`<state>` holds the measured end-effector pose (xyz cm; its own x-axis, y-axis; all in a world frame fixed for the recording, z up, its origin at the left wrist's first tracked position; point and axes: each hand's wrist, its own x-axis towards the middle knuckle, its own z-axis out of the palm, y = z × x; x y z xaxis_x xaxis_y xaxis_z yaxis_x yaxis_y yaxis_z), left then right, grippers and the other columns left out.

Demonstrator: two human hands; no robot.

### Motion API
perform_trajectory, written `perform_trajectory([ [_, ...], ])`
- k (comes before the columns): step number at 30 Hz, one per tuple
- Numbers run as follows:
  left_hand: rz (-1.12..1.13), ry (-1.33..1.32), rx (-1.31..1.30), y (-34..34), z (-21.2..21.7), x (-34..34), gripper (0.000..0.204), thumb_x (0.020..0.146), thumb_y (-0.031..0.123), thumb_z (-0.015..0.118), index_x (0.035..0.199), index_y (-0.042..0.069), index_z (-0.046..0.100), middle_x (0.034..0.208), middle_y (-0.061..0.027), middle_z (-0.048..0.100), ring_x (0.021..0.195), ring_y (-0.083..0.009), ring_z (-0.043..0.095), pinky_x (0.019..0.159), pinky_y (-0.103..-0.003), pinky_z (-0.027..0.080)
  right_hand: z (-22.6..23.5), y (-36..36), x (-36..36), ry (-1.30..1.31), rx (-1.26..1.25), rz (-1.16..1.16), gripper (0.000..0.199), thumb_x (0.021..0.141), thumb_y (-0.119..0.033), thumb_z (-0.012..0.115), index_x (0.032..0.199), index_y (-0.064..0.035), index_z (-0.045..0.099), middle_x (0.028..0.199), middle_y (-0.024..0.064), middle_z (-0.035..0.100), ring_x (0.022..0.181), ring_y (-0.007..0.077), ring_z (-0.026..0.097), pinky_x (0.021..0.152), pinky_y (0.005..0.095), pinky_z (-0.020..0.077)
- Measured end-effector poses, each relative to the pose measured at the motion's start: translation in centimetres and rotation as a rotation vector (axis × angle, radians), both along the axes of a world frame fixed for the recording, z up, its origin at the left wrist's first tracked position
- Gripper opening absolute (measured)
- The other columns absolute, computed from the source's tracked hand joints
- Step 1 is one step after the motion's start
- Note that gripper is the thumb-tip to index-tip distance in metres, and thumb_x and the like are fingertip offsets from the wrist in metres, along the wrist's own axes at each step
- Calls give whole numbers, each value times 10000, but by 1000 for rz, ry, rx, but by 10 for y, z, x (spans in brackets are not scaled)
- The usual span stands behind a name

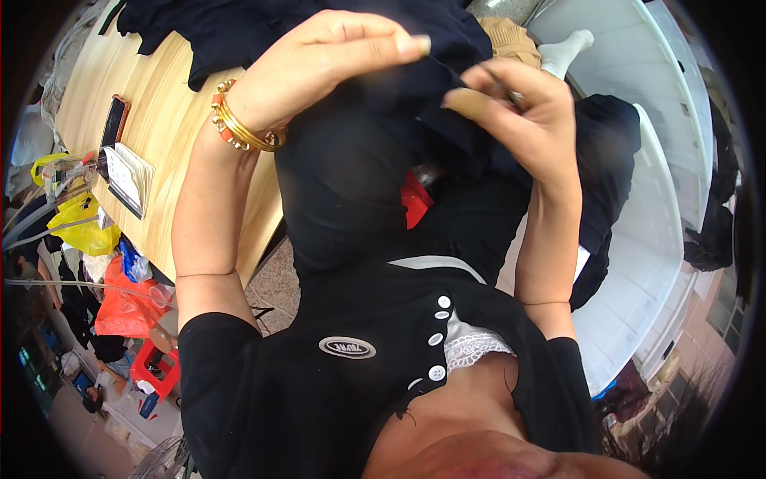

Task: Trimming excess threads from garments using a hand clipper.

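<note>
Left hand (339, 57): fingertips together, grip unclear to me. Right hand (531, 112): curled round something small (515, 97). Dark cloth (437, 76) lies below, across the lap (343, 195); I'd expect it limp, light, best pinched by an edge.

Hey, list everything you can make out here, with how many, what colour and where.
navy cloth: count unclear, dark navy, under the hands
table: one, light wood, left
phone: one, dark with reddish edge, on the table
notebook: one, white pages, by the phone
yellow bag: one, yellow, left of the table
red bag: one, red, below the yellow bag
bins: two, whitish, right
sock: one, white, upper right
shirt: one, black, on the person
bracelets: several, gold and orange, left wrist
left hand: one, bare, above the cloth
right hand: one, bare, above the cloth
</note>
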<state>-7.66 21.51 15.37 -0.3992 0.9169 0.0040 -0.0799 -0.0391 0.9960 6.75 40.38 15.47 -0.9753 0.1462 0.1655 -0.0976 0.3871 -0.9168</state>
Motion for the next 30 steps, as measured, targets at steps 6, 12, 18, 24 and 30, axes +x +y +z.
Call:
perform_trajectory([
  [6, -89, 262, -105, -9, 12, -14, 141, 883, 125, 644, 915, -11, 653, 821, 30, 619, 776, -26, 549, 729, -184, 443, 18, 44, 28, 293, -469, -26, 113, 758, -1, 688, 857, 25, 638, 794, 59, 619, 678, 93, 552, 639, 213, 410],
  [12, 25, -21, 63, -6, 20, 3, 211, 900, 88, 617, 1068, -33, 657, 973, -54, 683, 912, -93, 628, 850, -210, 478, 11, 59, 32, 170, -272, -311, 127, 794, -37, 705, 889, 25, 649, 774, -16, 590, 651, 23, 484, 598, 152, 324],
  [18, 121, -147, 81, -2, 3, 11, 218, 903, 94, 613, 1080, -28, 649, 978, -53, 682, 913, -98, 631, 848, -210, 479, 1, 27, 11, 312, 279, -275, 292, 817, -112, 713, 1100, -73, 655, 826, -10, 590, 662, 48, 487, 595, 181, 386],
  [24, 141, -132, 30, -1, 4, 14, 203, 913, 100, 599, 1076, -7, 656, 975, -35, 678, 894, -81, 623, 830, -194, 474, -6, 6, -1, 443, 509, -118, 319, 760, -186, 746, 1069, -136, 688, 728, 21, 552, 582, 148, 540, 520, 246, 417],
  [30, 118, -75, 48, -3, 3, 15, 197, 921, 92, 585, 1077, -5, 655, 966, -24, 674, 883, -68, 613, 814, -190, 474, -6, 2, -5, 402, 553, -107, 298, 770, -218, 730, 1056, -146, 695, 686, 15, 511, 565, 147, 525, 496, 262, 398],
])
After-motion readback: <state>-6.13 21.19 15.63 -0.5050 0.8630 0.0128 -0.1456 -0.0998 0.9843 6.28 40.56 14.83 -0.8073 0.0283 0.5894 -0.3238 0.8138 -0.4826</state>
